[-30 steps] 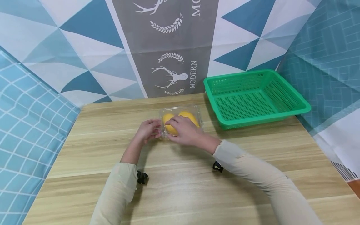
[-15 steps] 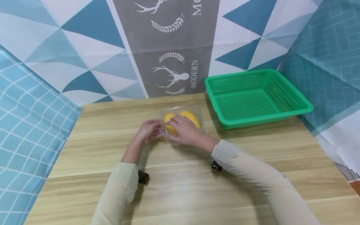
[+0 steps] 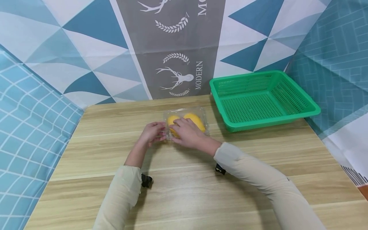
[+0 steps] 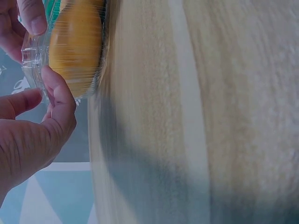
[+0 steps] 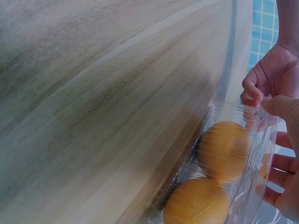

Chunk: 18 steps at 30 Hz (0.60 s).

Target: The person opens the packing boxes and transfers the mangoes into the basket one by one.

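Observation:
A clear plastic box holds two yellow-orange fruits and rests near the table's back edge. At its left side, my left hand holds the rim between thumb and fingers; in the left wrist view that hand bends round the box's edge. My right hand lies across the top from the front right, hiding part of one fruit. Seen from the right wrist, its thumb is at a corner beside the left hand, and the right hand's curled fingers touch the lid.
An empty green basket stands at the back right, to the right of the box. Behind the wooden table hangs a patterned cloth, with blue checked cloth along the left side.
Both hands keep nearly the same places on the box. The right forearm has shifted slightly to the left, and the head view has moved a little.

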Each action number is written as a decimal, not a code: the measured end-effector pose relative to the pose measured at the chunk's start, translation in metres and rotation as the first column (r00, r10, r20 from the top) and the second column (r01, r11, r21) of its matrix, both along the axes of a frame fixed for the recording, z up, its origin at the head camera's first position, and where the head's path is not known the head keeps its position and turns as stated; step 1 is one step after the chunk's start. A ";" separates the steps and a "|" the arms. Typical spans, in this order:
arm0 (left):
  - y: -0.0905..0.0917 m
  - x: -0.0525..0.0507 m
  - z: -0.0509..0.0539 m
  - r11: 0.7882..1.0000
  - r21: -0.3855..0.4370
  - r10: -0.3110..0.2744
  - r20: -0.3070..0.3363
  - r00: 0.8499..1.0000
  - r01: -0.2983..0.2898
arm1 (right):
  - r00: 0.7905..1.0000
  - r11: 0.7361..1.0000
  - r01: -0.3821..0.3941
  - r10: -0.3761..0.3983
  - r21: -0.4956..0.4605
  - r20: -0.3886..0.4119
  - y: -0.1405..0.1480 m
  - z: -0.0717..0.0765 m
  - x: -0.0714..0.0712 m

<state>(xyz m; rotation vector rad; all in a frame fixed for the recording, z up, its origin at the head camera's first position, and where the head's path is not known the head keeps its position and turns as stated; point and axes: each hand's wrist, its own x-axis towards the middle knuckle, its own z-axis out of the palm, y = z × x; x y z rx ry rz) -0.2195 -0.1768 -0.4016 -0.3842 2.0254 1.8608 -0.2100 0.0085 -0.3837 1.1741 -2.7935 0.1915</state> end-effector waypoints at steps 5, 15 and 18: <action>0.000 0.000 0.000 1.000 0.001 0.000 0.000 1.000 0.000 | 1.000 1.000 0.000 0.000 0.014 -0.005 -0.001 0.001 0.000; 0.001 -0.001 0.000 1.000 -0.001 0.004 0.002 1.000 -0.004 | 0.997 0.999 -0.020 0.023 0.040 -0.068 -0.002 0.000 0.000; 0.000 0.000 -0.001 1.000 0.005 0.001 0.003 1.000 -0.001 | 0.994 0.998 -0.029 0.034 0.047 -0.105 -0.002 -0.002 0.001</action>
